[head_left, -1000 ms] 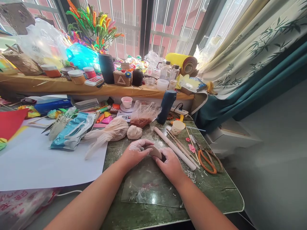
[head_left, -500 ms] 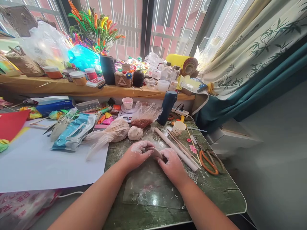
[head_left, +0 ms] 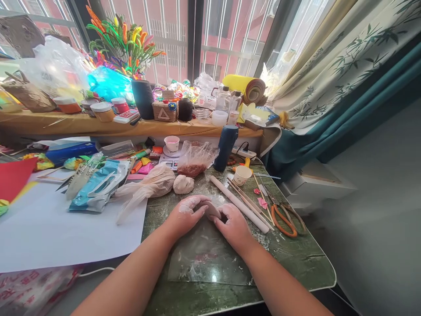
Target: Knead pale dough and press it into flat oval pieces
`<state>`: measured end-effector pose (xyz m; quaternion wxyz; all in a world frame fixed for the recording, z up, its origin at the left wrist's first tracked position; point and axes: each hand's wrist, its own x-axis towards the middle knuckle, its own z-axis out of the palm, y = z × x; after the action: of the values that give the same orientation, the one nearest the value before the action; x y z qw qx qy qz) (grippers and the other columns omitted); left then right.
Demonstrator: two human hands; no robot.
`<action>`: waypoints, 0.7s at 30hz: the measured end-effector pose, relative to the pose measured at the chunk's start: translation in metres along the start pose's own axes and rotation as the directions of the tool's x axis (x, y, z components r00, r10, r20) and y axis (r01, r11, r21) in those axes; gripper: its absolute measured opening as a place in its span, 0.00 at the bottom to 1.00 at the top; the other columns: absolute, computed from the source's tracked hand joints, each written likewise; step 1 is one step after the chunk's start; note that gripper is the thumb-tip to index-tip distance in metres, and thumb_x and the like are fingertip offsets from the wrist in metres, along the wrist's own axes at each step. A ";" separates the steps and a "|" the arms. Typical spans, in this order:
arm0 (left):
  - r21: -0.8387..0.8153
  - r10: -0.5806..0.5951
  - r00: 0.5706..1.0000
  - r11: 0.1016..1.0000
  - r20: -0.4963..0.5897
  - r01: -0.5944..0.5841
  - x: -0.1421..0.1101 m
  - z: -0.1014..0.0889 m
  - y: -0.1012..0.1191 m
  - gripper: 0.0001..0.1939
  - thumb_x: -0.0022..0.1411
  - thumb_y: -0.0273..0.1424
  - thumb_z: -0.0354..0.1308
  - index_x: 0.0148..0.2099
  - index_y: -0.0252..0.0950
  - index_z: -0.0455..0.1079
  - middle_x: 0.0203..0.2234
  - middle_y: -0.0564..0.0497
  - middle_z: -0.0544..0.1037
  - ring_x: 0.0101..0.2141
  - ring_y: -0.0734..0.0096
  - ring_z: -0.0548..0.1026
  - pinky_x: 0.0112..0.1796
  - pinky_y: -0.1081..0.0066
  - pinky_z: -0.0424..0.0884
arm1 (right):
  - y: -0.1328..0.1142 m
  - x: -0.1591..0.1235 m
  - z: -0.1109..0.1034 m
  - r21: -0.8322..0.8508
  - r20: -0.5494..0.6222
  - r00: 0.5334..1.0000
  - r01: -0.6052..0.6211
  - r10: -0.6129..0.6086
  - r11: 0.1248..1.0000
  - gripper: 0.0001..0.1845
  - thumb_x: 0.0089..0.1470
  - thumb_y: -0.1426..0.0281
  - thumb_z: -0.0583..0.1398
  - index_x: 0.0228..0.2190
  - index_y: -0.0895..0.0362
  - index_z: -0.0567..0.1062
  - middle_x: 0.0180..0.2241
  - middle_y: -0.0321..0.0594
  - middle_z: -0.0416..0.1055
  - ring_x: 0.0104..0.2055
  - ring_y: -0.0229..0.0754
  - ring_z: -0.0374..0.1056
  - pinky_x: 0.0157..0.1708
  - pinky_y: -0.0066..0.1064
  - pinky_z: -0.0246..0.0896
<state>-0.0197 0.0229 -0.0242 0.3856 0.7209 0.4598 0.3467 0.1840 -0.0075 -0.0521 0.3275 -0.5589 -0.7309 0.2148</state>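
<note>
A flat, greyish piece of clay [head_left: 213,211] is held up between both hands above a clear sheet [head_left: 210,263] on the dark green table. My left hand [head_left: 188,214], dusted white, is closed on its left side, thumb in front. My right hand [head_left: 233,226] pinches the right side between thumb and fingers. The fingers hide part of the piece's outline. Just beyond the left hand sits a pale lump of clay [head_left: 183,184]. To the right of the right hand lies a white rolling pin [head_left: 240,204], with thin sticks [head_left: 251,204] alongside.
Orange-handled scissors [head_left: 283,219] lie near the table's right edge, below a paper cup [head_left: 242,175]. A dark blue bottle [head_left: 226,148] stands behind. Left are white paper [head_left: 66,237], a blue wipes packet [head_left: 98,186] and a plastic bag [head_left: 149,184]. A cup stands on a scale [head_left: 169,163].
The view has shifted slightly, moving the surroundings a little left. Both hands keep their hold on the clay piece, which now appears slightly more upright.
</note>
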 end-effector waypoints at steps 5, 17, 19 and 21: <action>-0.128 -0.090 0.996 0.988 -0.029 0.086 0.001 0.003 0.002 0.14 0.63 0.35 0.60 0.50 0.40 0.76 0.45 0.49 0.82 0.47 0.60 0.78 0.51 0.62 0.72 | -0.002 -0.001 -0.004 0.220 -0.002 0.992 -0.125 0.128 0.968 0.13 0.56 0.61 0.64 0.42 0.52 0.79 0.40 0.43 0.77 0.41 0.50 0.71 0.43 0.42 0.67; -0.182 -0.099 0.994 0.977 0.046 0.106 0.003 0.001 0.005 0.16 0.61 0.34 0.60 0.52 0.41 0.75 0.47 0.49 0.81 0.48 0.58 0.77 0.49 0.64 0.72 | 0.002 -0.004 -0.002 0.569 -0.132 0.966 -0.110 0.222 0.815 0.19 0.58 0.57 0.63 0.47 0.54 0.78 0.44 0.45 0.79 0.44 0.49 0.75 0.47 0.43 0.72; -0.082 -0.056 0.996 0.995 0.077 0.062 0.002 0.002 0.004 0.15 0.59 0.32 0.62 0.49 0.43 0.77 0.45 0.51 0.82 0.47 0.58 0.77 0.49 0.64 0.72 | 0.000 -0.006 -0.003 0.533 -0.194 0.960 -0.068 0.200 0.843 0.18 0.59 0.58 0.63 0.47 0.53 0.78 0.46 0.46 0.78 0.48 0.51 0.74 0.50 0.44 0.70; -0.038 -0.044 0.995 0.998 0.087 0.047 0.003 0.004 0.003 0.12 0.59 0.32 0.62 0.46 0.42 0.78 0.42 0.51 0.82 0.44 0.58 0.78 0.48 0.64 0.72 | -0.003 -0.005 -0.004 0.524 -0.176 0.969 -0.060 0.176 0.850 0.19 0.57 0.59 0.64 0.49 0.53 0.77 0.48 0.46 0.78 0.49 0.52 0.74 0.50 0.44 0.70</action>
<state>-0.0144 0.0236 -0.0235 0.4271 0.7167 0.4521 0.3155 0.1859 -0.0134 -0.0489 0.5286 -0.5153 -0.5708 0.3596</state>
